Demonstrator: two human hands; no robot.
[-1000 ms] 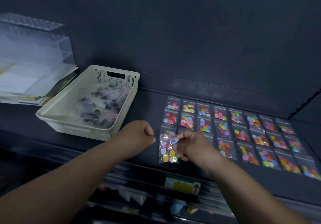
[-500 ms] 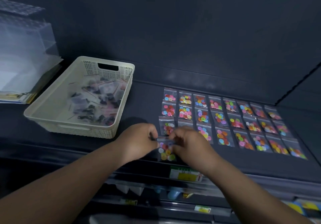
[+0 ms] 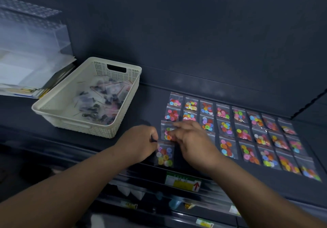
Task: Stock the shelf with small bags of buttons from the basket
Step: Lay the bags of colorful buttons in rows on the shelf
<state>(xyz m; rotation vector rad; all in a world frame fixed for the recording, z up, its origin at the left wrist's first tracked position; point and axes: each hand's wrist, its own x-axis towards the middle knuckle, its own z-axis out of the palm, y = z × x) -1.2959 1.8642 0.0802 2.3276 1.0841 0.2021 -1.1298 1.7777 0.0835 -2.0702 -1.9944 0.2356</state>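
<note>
A small clear bag of coloured buttons [image 3: 164, 155] lies flat at the front-left corner of a grid of similar bags [image 3: 230, 126] on the dark shelf [image 3: 148, 102]. My left hand [image 3: 139, 141] pinches that bag's top-left corner with curled fingers. My right hand [image 3: 192, 139] is blurred, its fingers stretched out over the bags in the row behind, touching one [image 3: 167, 130]. The cream basket [image 3: 53, 103] stands to the left and holds several bags of dark buttons [image 3: 100, 102].
A stack of clear plastic sleeves and papers [image 3: 26, 59] sits at the far left beside the basket. A green and yellow price label [image 3: 183, 181] hangs on the shelf's front edge, with lower shelves of goods beneath. The shelf's dark back wall rises close behind.
The bag, held up between both hands a second ago, now lies on the shelf. My right hand has let go of it and spread its fingers forward over the row behind.
</note>
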